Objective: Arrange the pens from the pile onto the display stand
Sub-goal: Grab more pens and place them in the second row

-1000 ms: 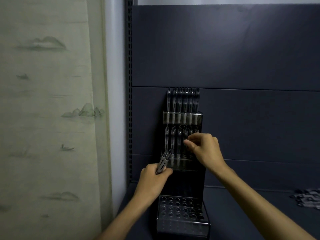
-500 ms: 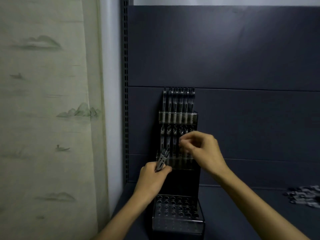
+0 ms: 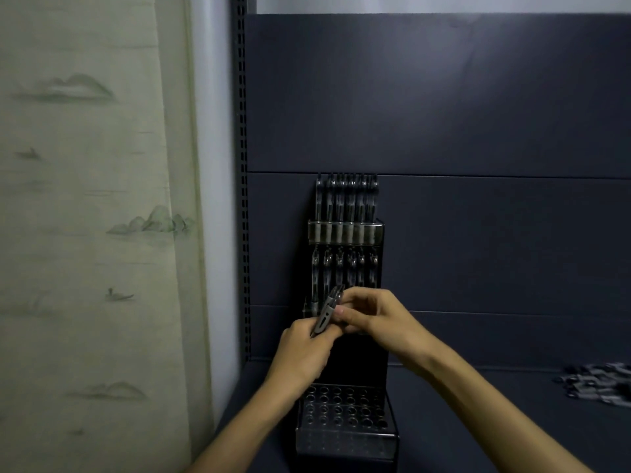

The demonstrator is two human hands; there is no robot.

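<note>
The left hand grips a small bunch of grey plastic pens so spares stay close. The right hand seems to pinch one pen for the tall black tiered display stand. More pens lie piled far right on the shelf.

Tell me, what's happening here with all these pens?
A person is filling a tall black tiered display stand with pens. The left hand grips a small bundle of grey pens, and the right hand pinches at one of them. The top two tiers already hold rows of pens; the clear perforated bottom tray looks unfilled. A loose pile of pens lies at the right.
</note>
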